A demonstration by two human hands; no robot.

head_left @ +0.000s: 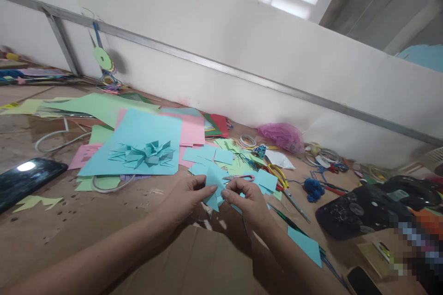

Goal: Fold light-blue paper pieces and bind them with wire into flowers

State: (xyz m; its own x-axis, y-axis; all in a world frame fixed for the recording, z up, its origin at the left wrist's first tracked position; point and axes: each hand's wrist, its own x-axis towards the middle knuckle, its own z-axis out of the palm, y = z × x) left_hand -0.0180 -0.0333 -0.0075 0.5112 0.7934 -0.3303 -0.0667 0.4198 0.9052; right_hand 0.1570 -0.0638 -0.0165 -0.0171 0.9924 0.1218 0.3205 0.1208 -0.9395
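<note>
Between my two hands is a small piece of light blue paper [212,200] with folded, pointed edges. My left hand [195,191] pinches its left side between thumb and fingers. On the other side, my right hand [244,196] has its thumb and fingertips closed on the paper's right edge. Just behind the hands lie loose blue paper squares [224,156] and a pair of scissors with a pink handle [247,177]. To the left, folded blue paper pieces [148,153] form a spiky cluster on a stack of blue sheets [148,122].
Yellow-handled scissors [278,175], a ball of blue cord [313,190] and a black bag-like object [356,209] are at right. A phone [29,179] lies far left. A pink plastic bag [282,136] rests against the white wall [207,80].
</note>
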